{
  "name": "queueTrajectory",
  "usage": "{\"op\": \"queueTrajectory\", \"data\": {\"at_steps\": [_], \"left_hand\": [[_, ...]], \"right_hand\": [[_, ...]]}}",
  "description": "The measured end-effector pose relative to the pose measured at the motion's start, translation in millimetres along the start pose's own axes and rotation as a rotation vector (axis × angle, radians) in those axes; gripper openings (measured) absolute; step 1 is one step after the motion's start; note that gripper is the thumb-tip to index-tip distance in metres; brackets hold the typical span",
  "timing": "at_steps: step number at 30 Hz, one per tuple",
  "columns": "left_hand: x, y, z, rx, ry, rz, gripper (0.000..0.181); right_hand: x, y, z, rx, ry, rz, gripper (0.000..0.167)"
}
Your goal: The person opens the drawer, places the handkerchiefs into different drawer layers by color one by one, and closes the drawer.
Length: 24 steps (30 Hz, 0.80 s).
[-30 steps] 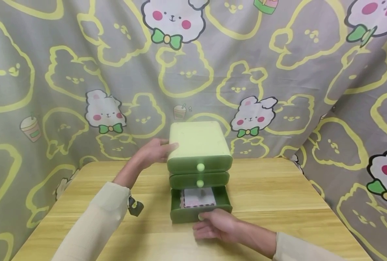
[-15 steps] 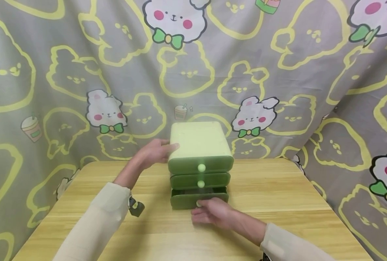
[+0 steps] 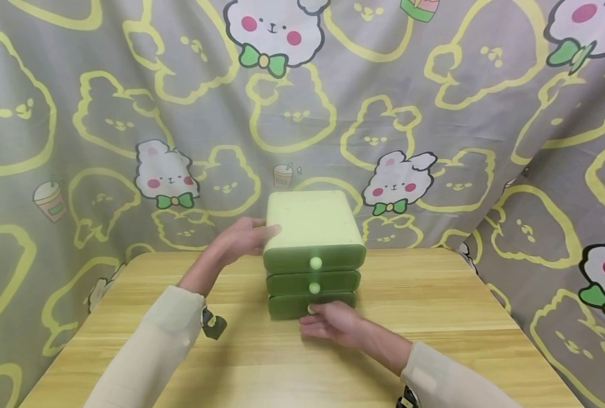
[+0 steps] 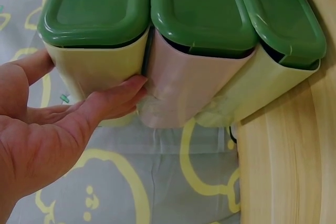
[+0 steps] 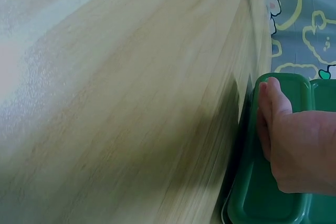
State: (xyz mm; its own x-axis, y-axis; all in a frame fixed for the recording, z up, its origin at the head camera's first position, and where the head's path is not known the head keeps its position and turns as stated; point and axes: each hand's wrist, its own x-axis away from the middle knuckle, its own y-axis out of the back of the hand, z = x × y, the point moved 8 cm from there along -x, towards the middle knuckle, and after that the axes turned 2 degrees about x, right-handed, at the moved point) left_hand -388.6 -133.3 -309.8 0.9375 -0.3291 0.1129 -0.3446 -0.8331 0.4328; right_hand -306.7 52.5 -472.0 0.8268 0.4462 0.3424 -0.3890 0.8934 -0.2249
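A small desktop drawer cabinet (image 3: 312,218) stands on the table, pale on top with green drawer fronts and round knobs. All its drawers look pushed in, with the bottom drawer (image 3: 284,306) at table level. My right hand (image 3: 335,324) pinches the bottom knob (image 3: 311,309) between thumb and fingers; in the right wrist view the knob is hidden behind the hand. My left hand (image 3: 241,236) rests against the upper left side of the cabinet. In the left wrist view, its extended fingers (image 4: 113,98) touch the side of the top casing (image 4: 100,66).
The wooden table (image 3: 424,317) reaches back to a grey curtain (image 3: 302,113) with yellow animal outlines. The curtain hangs close behind the cabinet and along both sides. A dark strap piece (image 3: 212,326) hangs at the left cuff.
The bottom drawer, open with a pale card-like item inside one second ago, has slid back into the cabinet. My right hand moved inward with it; my left hand stayed put.
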Motion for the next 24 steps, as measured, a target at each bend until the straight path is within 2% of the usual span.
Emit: {"op": "queueTrajectory", "data": {"at_steps": [9,24], "left_hand": [[-0.3,-0.8,-0.5,-0.002,0.010,0.001,0.058],[0.8,-1.0,-3.6,0.000,0.010,0.014,0.059]], "right_hand": [[-6.5,2.6,-0.4,-0.025,0.003,-0.016,0.048],[-9.0,5.1,-2.8,0.024,0.009,-0.003,0.044]]}}
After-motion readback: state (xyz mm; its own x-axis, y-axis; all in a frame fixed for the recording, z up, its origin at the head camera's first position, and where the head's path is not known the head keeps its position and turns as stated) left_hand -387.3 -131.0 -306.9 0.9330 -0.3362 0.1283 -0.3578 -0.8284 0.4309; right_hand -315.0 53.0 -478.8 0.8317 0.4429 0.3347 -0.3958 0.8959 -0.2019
